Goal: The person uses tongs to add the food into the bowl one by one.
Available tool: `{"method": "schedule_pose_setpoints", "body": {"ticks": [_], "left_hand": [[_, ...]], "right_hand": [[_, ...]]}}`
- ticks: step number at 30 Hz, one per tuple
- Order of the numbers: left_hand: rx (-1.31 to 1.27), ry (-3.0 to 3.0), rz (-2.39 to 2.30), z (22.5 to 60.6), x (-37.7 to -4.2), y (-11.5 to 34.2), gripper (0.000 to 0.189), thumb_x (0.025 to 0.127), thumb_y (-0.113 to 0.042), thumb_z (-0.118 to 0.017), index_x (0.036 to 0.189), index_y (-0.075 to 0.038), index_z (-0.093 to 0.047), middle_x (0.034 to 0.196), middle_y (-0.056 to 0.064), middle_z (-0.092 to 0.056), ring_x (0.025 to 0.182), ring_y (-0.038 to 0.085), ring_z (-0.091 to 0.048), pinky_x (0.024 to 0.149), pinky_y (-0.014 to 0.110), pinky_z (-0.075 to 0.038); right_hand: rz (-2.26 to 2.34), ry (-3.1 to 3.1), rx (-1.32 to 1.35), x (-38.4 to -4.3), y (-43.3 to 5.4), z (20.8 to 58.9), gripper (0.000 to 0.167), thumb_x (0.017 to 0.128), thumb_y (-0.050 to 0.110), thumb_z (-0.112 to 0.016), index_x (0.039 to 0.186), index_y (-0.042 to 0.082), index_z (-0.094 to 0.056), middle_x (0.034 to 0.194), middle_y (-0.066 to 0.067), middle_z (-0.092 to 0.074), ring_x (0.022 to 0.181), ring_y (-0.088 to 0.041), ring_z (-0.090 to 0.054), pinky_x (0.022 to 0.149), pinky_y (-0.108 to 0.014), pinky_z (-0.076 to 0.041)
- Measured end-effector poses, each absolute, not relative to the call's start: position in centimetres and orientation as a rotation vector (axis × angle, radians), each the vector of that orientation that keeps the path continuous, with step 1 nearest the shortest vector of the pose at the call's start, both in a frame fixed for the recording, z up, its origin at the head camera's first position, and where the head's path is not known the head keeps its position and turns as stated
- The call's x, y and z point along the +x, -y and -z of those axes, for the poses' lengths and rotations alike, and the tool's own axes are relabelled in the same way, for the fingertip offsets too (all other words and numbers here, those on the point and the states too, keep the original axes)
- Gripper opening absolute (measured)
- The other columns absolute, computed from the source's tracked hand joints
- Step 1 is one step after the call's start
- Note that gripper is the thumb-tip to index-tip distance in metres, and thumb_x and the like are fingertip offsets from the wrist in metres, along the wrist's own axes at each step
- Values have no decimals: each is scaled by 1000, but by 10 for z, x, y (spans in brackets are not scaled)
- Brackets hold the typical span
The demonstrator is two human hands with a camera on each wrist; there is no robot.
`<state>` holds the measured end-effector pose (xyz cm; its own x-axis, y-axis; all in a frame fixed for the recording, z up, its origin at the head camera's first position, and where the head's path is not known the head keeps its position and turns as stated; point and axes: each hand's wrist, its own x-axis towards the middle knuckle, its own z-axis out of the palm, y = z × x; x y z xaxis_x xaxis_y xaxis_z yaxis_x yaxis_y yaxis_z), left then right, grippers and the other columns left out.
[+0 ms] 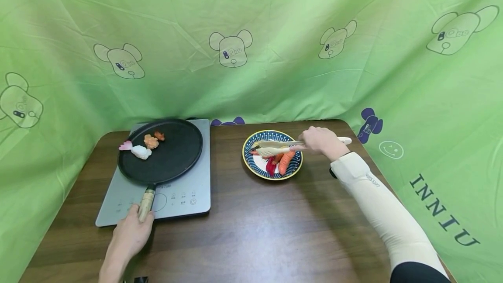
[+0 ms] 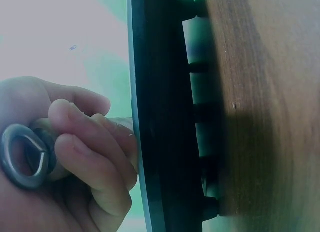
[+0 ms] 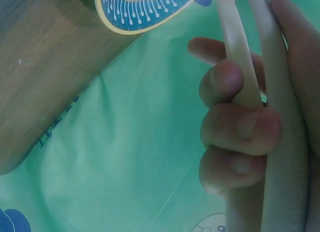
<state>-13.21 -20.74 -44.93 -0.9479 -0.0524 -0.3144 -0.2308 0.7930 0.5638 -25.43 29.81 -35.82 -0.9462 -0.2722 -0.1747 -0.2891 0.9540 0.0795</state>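
My left hand [image 1: 131, 235] grips the wooden handle [image 1: 146, 208] of a flat black pan [image 1: 177, 154]. In the left wrist view the fingers [image 2: 95, 167] curl round the handle, whose metal ring [image 2: 20, 157] shows at its end. Lying in the pan are a white shrimp-shaped piece [image 1: 140, 152] with a pink tail, a light orange lump [image 1: 151, 142] and a small reddish piece [image 1: 159, 136]. At the right, my right hand [image 1: 320, 141] holds pale tongs [image 3: 285, 142], their tips over a patterned plate [image 1: 251, 166]. An orange sausage-like piece [image 1: 287, 163] and a red piece [image 1: 270, 167] lie there.
Beneath the pan stands a grey induction cooker [image 1: 200, 187] with touch marks. Both it and the plate are on a brown wooden table [image 1: 251, 230]. Green cloth [image 1: 275, 86] with printed bear heads hangs behind and beside the table. A small dark object [image 1: 140, 279] shows at the bottom edge.
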Motion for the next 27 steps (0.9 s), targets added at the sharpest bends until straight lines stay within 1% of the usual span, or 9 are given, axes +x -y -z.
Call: {"method": "schedule_pose_setpoints", "body": {"ticks": [2, 8, 13, 20, 24, 27], "left_hand": [[-218, -2702, -904, 449, -132, 208, 46, 95, -34, -40, 118, 5, -33, 69, 12, -43, 54, 23, -44, 46, 34, -35], [-220, -2702, -902, 449, -131, 207, 47, 95, -35, -41, 119, 5, -33, 70, 12, -44, 55, 23, -44, 46, 34, -35], [-217, -2705, -901, 448, -131, 207, 47, 95, -35, -41, 119, 5, -33, 70, 12, -44, 55, 23, -44, 46, 34, -35], [-216, -2703, -899, 451, -131, 206, 47, 95, -34, -41, 119, 5, -33, 70, 12, -43, 54, 23, -44, 46, 34, -35], [-210, -2710, -891, 451, -132, 207, 47, 95, -35, -40, 119, 5, -33, 70, 12, -44, 55, 23, -44, 47, 34, -35], [-202, -2720, -885, 451, -133, 208, 46, 96, -35, -40, 117, 5, -34, 70, 12, -43, 55, 23, -44, 47, 34, -35]], "right_hand": [[-178, -2939, -408, -255, -298, 359, 47, 83, 63, -56, 76, 18, -64, 74, -6, -61, 73, -32, -62, 65, -50, -47], [-211, -2915, -372, -256, -297, 361, 46, 83, 62, -57, 74, 17, -62, 68, -4, -56, 65, -28, -58, 61, -49, -47], [-217, -2917, -376, -256, -295, 361, 48, 83, 63, -56, 73, 16, -63, 69, -5, -57, 66, -29, -59, 62, -49, -48], [-261, -2980, -366, -253, -289, 355, 50, 79, 61, -63, 64, 14, -59, 70, -8, -59, 64, -32, -61, 59, -51, -48], [-264, -2999, -370, -254, -284, 353, 49, 76, 59, -68, 62, 13, -58, 67, -8, -58, 61, -31, -60, 55, -51, -48], [-264, -2988, -400, -255, -283, 351, 46, 76, 56, -70, 61, 14, -59, 65, -7, -57, 59, -28, -59, 55, -51, -48]]}}
